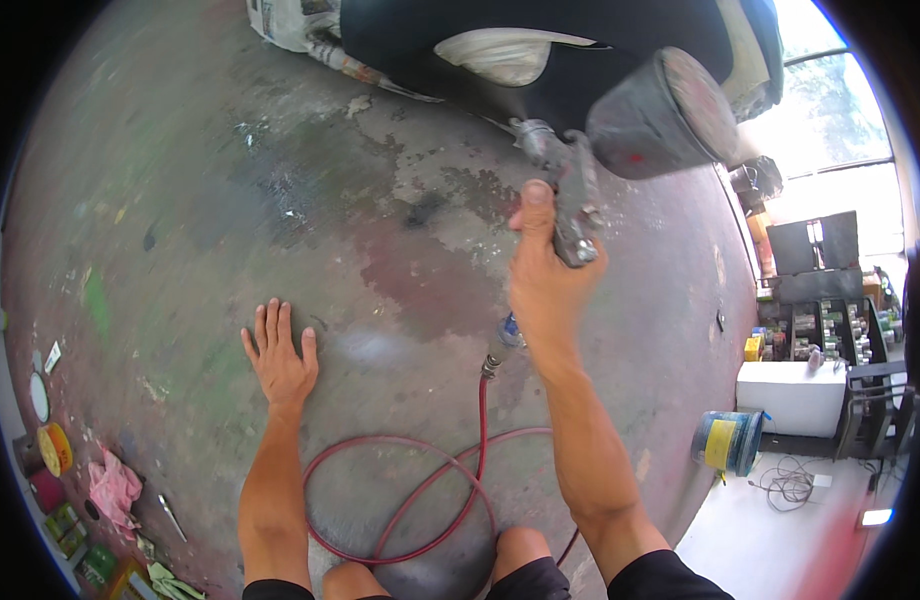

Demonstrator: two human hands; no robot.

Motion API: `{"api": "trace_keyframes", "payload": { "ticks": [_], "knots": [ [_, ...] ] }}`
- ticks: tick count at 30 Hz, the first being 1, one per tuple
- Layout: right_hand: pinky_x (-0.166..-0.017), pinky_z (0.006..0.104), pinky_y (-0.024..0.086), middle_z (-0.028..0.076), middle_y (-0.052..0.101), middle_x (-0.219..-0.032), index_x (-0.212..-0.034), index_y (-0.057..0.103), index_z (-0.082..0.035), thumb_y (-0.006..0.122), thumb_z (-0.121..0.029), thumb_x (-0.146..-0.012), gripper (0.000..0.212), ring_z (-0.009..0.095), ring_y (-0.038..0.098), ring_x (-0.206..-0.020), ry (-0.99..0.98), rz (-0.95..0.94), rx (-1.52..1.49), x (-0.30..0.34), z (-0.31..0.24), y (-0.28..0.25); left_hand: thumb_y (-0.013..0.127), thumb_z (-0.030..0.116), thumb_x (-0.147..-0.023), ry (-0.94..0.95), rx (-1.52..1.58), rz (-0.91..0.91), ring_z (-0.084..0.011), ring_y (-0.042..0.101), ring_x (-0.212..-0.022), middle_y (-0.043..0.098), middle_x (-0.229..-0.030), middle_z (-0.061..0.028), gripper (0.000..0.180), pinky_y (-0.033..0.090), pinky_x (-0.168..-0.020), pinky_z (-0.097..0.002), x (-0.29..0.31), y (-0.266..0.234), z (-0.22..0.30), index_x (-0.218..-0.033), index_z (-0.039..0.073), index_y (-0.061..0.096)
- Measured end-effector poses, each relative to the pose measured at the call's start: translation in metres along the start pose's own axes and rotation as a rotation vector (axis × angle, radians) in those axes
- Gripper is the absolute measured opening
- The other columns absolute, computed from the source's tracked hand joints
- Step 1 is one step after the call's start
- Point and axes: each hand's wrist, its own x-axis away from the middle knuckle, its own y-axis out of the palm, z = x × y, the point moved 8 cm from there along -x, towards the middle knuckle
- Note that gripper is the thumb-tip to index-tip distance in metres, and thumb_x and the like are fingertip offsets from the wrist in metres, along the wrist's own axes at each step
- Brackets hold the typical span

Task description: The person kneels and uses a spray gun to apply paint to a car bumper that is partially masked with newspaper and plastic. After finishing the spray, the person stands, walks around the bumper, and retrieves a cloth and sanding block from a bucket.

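Note:
My right hand (553, 290) is closed around the grip of a metal paint spray gun (576, 190), thumb along its back. A grey, paint-stained cup (645, 120) is fixed to the gun, tilted to the right. The nozzle points up toward the dark lower panel of a car (620, 25), with a faint haze in front of it. A red air hose (482, 420) runs from a fitting (508, 330) under my right hand and loops on the floor. My left hand (280, 355) is open and empty, fingers spread, palm down; whether it touches the floor I cannot tell.
White masking (495, 55) covers part of the car. The floor (190, 250) is paint-stained. At right are a blue bucket (730, 442), a white box (790, 395) and a rack of small containers (830, 330). A pink cloth (113, 490) and a yellow roll (55, 449) lie at lower left.

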Motion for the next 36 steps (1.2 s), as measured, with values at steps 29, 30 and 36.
{"api": "trace_keyframes", "payload": {
  "ticks": [29,30,36],
  "knots": [
    [-0.061,0.0279,0.042,0.000,0.058,-0.071,-0.115,0.072,0.003,0.076,-0.038,-0.105,0.042,0.007,0.049,-0.065,-0.096,-0.038,0.308,-0.017,0.000,-0.062,0.051,0.041,-0.110,0.028,-0.080,-0.002,-0.0306,0.030,-0.163,0.046,-0.169,-0.0086,0.059,0.012,-0.134,-0.0579,-0.001,0.005,-0.001,-0.160,0.010,0.050],
    [-0.060,0.0280,0.042,0.000,0.058,-0.070,-0.115,0.072,0.003,0.076,-0.038,-0.105,0.042,0.007,0.049,-0.065,-0.078,-0.068,0.317,-0.017,0.002,-0.059,0.051,0.041,-0.110,0.025,-0.083,-0.002,-0.0306,0.030,-0.163,0.046,-0.169,-0.0086,0.059,0.012,-0.134,-0.0579,-0.001,0.006,-0.001,-0.160,0.010,0.050],
    [-0.059,0.0263,0.041,-0.003,0.062,-0.077,-0.107,0.076,-0.002,0.074,-0.045,-0.106,0.043,0.005,0.051,-0.067,-0.021,-0.037,0.210,-0.023,0.010,-0.047,0.050,0.042,-0.110,0.022,-0.071,0.008,-0.0310,0.031,-0.162,0.046,-0.169,-0.0092,0.059,0.012,-0.134,-0.0581,-0.003,0.005,-0.001,-0.158,0.009,0.051]
  ]
}}
